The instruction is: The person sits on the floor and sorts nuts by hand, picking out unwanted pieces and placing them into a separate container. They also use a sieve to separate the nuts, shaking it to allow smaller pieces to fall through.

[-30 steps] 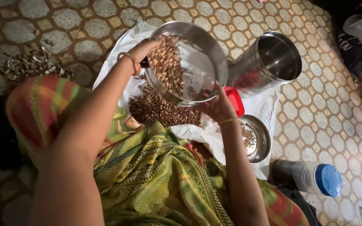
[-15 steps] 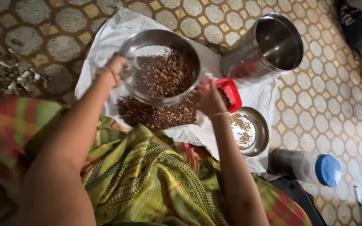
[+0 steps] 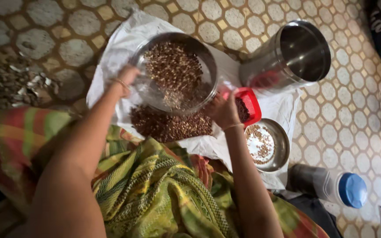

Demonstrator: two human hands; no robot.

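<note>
A round steel sieve pan full of brown seeds hangs above a white sheet on the floor. My left hand grips the pan's left rim and my right hand grips its right rim. Under the pan a heap of brown seeds lies on the sheet. The pan looks blurred at its near edge.
A small red container with seeds sits right of my right hand. A steel bowl with seeds is near it. A tall steel canister lies tilted at the back right. A blue-lidded jar lies at the right. Husk litter covers the tiled floor at left.
The pan has been shaken between frames and the seeds in it have shifted from the left side to across the pan. Both hands kept their grip.
</note>
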